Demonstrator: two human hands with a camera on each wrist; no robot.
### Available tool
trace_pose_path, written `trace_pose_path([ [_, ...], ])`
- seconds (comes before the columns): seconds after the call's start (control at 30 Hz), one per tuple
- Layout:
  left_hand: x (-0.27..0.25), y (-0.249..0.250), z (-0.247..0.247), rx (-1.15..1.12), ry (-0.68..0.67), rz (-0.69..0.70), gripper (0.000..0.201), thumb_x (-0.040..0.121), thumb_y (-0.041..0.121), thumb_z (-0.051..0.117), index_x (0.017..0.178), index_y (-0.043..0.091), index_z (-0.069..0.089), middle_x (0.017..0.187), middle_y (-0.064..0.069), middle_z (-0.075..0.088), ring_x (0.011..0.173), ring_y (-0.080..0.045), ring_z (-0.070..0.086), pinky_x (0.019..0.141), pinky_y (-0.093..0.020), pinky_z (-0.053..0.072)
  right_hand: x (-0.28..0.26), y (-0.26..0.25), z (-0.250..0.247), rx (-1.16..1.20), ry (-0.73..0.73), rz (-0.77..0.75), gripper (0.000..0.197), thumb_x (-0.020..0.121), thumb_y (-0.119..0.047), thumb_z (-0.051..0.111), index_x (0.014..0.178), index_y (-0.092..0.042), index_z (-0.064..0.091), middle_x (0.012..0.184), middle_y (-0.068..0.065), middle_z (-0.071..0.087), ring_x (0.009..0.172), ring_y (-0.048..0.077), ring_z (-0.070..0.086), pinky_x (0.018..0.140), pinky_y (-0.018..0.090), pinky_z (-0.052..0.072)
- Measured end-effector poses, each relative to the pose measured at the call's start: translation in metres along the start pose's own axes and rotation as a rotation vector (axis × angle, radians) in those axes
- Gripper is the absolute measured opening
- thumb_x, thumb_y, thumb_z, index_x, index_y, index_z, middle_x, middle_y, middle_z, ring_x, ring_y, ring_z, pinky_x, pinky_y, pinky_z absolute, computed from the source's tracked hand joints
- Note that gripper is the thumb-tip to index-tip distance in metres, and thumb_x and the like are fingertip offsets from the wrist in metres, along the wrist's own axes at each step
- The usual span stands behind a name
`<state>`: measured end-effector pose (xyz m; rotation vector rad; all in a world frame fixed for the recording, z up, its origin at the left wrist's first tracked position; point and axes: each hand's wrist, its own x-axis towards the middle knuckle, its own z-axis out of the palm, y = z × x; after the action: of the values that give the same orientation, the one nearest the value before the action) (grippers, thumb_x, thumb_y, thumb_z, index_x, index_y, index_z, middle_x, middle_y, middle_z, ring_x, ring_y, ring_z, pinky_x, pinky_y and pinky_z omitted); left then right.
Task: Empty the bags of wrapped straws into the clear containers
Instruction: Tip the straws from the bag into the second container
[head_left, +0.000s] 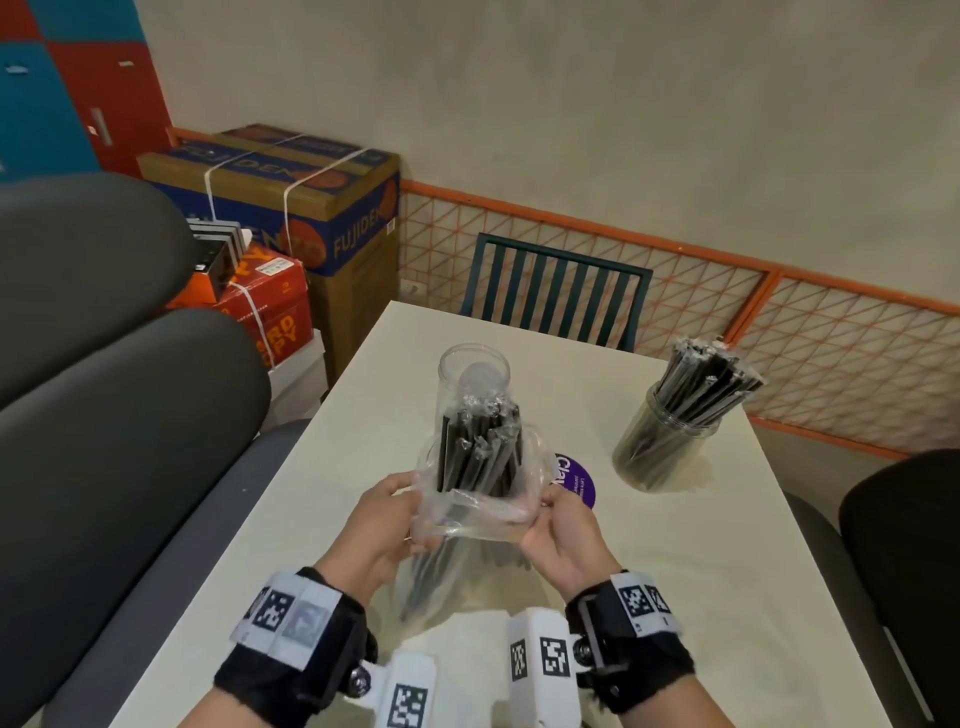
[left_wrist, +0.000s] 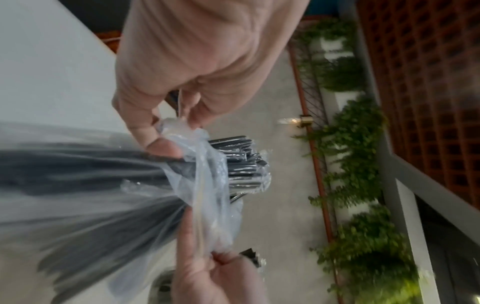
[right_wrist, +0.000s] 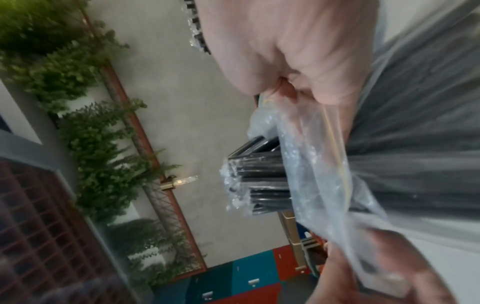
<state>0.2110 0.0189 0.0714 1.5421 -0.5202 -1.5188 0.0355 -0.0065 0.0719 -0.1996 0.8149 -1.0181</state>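
Note:
My left hand (head_left: 401, 512) and right hand (head_left: 551, 515) each pinch one side of the mouth of a clear plastic bag (head_left: 470, 519), holding it open above the table. Black wrapped straws (head_left: 480, 447) stick out of the bag's mouth, pointing away from me. Just behind them stands a tall clear container (head_left: 474, 371), upright and empty. A second clear container (head_left: 670, 436) at the right is full of straws. Both wrist views show the bag (left_wrist: 202, 185) (right_wrist: 311, 164) stretched between fingers, with the straws (left_wrist: 241, 164) (right_wrist: 259, 174) poking out.
A round purple sticker (head_left: 577, 480) lies on the white table (head_left: 701, 571) beside my right hand. A green slatted chair (head_left: 556, 291) faces the far edge. Dark padded seats (head_left: 130, 415) line the left, a black chair (head_left: 904, 545) the right. Cardboard boxes (head_left: 311, 208) are stacked at back left.

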Motion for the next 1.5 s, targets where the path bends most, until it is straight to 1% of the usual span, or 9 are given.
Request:
trace_pose_path([
  [0.17, -0.005, 0.007, 0.001, -0.102, -0.005, -0.079, 0.036, 0.091, -0.013, 0.035, 0.118, -0.002, 0.056, 0.084, -0.017, 0.058, 0.063, -0.02, 0.056, 0.051, -0.029, 0.053, -0.003, -0.004, -0.004, -0.716, 0.055, -0.261, 0.034, 0.094, -0.045, 0.046, 0.128, -0.039, 0.05, 0.125, -0.013, 0.056, 0.113, 0.02, 0.055, 0.094, 0.051, 0.049],
  [0.33, 0.004, 0.005, 0.0, -0.052, 0.115, 0.078, 0.023, 0.09, 0.017, 0.052, 0.105, 0.004, 0.062, 0.112, -0.016, 0.062, 0.086, -0.027, 0.062, 0.081, -0.037, 0.052, -0.003, -0.007, -0.01, -1.463, 0.348, -0.684, 0.021, 0.096, -0.011, 0.044, 0.109, -0.003, 0.059, 0.107, 0.015, 0.055, 0.096, 0.027, 0.054, 0.081, 0.027, 0.042],
  [0.5, -0.005, -0.003, 0.011, 0.517, 0.095, 0.137, 0.053, 0.094, 0.025, 0.048, 0.143, 0.016, 0.029, 0.141, -0.015, 0.03, 0.098, -0.022, 0.045, 0.084, -0.03, 0.044, -0.004, -0.008, -0.004, -1.213, 0.347, -0.562, 0.02, 0.097, -0.006, 0.038, 0.081, -0.012, 0.049, 0.081, 0.003, 0.05, 0.069, 0.012, 0.044, 0.058, 0.019, 0.035],
  [0.67, -0.008, -0.009, 0.002, 0.867, 0.068, 0.203, 0.023, 0.095, 0.011, 0.042, 0.117, 0.01, 0.05, 0.113, -0.008, 0.056, 0.088, -0.022, 0.055, 0.078, -0.036, 0.05, -0.01, -0.004, 0.004, -0.651, 0.291, -0.178, 0.031, 0.089, 0.009, 0.031, 0.079, -0.008, 0.055, 0.072, 0.009, 0.056, 0.062, 0.02, 0.051, 0.064, 0.037, 0.049],
  [0.77, -0.008, -0.001, -0.007, 0.549, 0.058, 0.158, 0.015, 0.09, -0.002, 0.049, 0.087, 0.011, 0.056, 0.083, 0.0, 0.051, 0.063, -0.018, 0.062, 0.064, -0.04, 0.058, -0.012, -0.006, 0.011, -0.39, 0.2, -0.036, 0.029, 0.089, 0.006, 0.033, 0.092, 0.002, 0.062, 0.089, 0.022, 0.064, 0.079, 0.032, 0.059, 0.095, 0.058, 0.044],
  [0.9, -0.019, 0.014, -0.017, -0.217, -0.094, -0.158, 0.029, 0.096, 0.002, 0.034, 0.083, 0.01, 0.059, 0.053, -0.007, 0.055, 0.029, -0.016, 0.053, 0.035, -0.035, 0.051, -0.022, -0.017, 0.017, -0.288, 0.102, 0.035, 0.039, 0.095, -0.022, 0.037, 0.122, -0.001, 0.056, 0.121, 0.025, 0.063, 0.111, 0.035, 0.061, 0.098, 0.053, 0.046],
  [1.03, -0.023, 0.019, -0.02, -0.342, -0.261, -0.236, 0.026, 0.076, 0.008, 0.034, 0.091, 0.011, 0.056, 0.07, -0.011, 0.062, 0.054, -0.025, 0.06, 0.055, -0.038, 0.051, -0.043, -0.026, 0.025, -0.495, -0.036, -0.048, 0.023, 0.093, -0.013, 0.048, 0.098, 0.0, 0.067, 0.081, 0.015, 0.073, 0.064, 0.024, 0.072, 0.046, 0.028, 0.057],
  [1.23, -0.037, 0.039, -0.015, -0.576, -0.455, -0.176, 0.042, 0.086, 0.033, 0.038, 0.108, 0.004, 0.059, 0.098, -0.016, 0.069, 0.077, -0.031, 0.069, 0.064, -0.038, 0.056, -0.065, -0.044, 0.059, -0.678, -0.109, -0.428, 0.028, 0.085, -0.009, 0.061, 0.058, -0.012, 0.058, 0.058, 0.002, 0.062, 0.05, 0.013, 0.058, 0.049, 0.021, 0.049],
  [1.5, -0.07, 0.082, -0.002, -0.355, -1.012, 0.227, 0.049, 0.101, 0.03, 0.025, 0.135, -0.002, 0.042, 0.138, -0.018, 0.05, 0.13, -0.025, 0.044, 0.114, -0.031, 0.023, -0.069, -0.056, 0.103, -1.028, -0.361, -0.658, 0.013, 0.08, -0.007, 0.069, 0.077, -0.01, 0.057, 0.071, -0.006, 0.057, 0.065, 0.002, 0.053, 0.065, 0.012, 0.045],
])
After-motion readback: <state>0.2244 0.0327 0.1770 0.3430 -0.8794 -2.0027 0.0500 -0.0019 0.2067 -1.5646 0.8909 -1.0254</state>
